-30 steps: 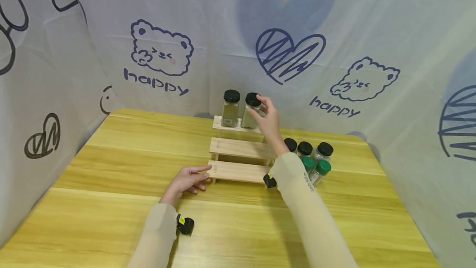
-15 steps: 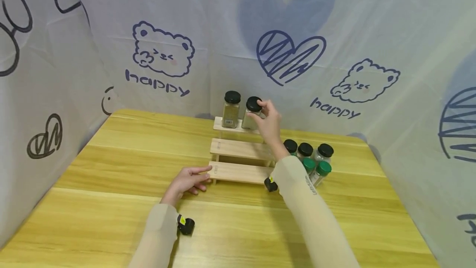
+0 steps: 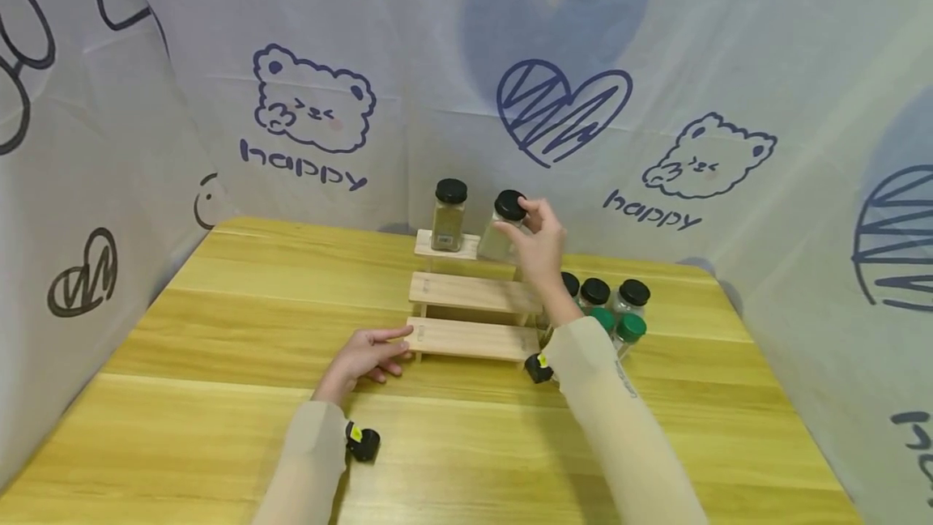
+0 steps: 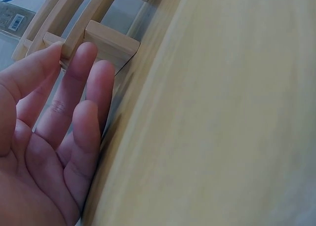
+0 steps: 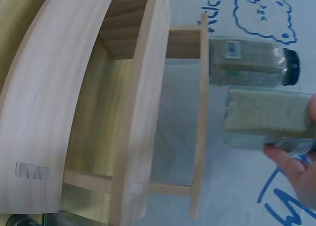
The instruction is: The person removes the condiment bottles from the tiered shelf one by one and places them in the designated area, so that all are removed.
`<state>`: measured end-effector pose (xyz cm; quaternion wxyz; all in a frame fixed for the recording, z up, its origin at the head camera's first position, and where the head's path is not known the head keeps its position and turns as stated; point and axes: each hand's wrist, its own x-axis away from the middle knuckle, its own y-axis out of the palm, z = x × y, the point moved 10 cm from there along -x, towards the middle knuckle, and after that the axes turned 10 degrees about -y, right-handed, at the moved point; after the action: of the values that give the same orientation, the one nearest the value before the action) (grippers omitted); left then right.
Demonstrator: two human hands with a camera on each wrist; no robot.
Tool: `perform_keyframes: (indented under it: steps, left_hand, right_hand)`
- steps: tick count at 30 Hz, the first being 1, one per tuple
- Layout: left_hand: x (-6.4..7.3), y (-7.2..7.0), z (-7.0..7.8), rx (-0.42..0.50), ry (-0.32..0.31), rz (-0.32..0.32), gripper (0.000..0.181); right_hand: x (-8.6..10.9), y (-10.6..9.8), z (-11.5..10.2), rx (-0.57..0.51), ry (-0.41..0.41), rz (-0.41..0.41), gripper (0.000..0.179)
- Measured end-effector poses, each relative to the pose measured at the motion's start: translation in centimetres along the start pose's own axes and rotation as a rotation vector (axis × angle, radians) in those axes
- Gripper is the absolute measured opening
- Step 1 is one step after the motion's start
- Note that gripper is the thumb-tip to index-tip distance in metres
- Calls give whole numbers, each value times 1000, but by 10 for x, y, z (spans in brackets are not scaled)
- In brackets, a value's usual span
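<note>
My right hand [image 3: 541, 253] grips a clear spice jar [image 3: 496, 241] with a black lid, thumb and fingers around its upper part. The jar tilts, and in the right wrist view its base is a little apart from the top step of the wooden step rack [image 3: 474, 339]. A second black-lidded spice jar [image 3: 448, 225], filled with something greenish brown, stands upright at the left of that step. My left hand [image 3: 367, 355] pinches the left end of the lowest step with thumb and forefinger; the other fingers [image 4: 86, 122] curl loosely beside it.
Several more jars stand on the table right of the rack, some with black lids [image 3: 635, 292], some with green lids [image 3: 630, 327]; my right forearm partly hides them. A printed cloth [image 3: 437, 128] hangs behind the wooden table [image 3: 219, 306].
The right hand has moved the jar slightly right, away from the other jar on the top step, and it now tilts. The left hand keeps its place at the rack.
</note>
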<state>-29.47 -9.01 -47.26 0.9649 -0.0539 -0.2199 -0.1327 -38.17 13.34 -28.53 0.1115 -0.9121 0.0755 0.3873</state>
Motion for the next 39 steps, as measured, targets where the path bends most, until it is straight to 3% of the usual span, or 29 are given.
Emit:
perform_keyframes:
  steps: [8, 15, 29, 39]
  left_hand:
    - [1, -1, 1, 10, 10, 2, 39]
    - [1, -1, 1, 14, 21, -3, 40]
    - [0, 0, 1, 3, 1, -3, 40]
    - [0, 1, 0, 3, -2, -11, 40]
  right_hand:
    - [9, -15, -14, 6, 53, 1, 33]
    - [19, -25, -55, 31, -15, -2, 32]
    - [47, -37, -35, 48, 3, -30, 35]
    - [61, -43, -68, 86, -18, -53, 35]
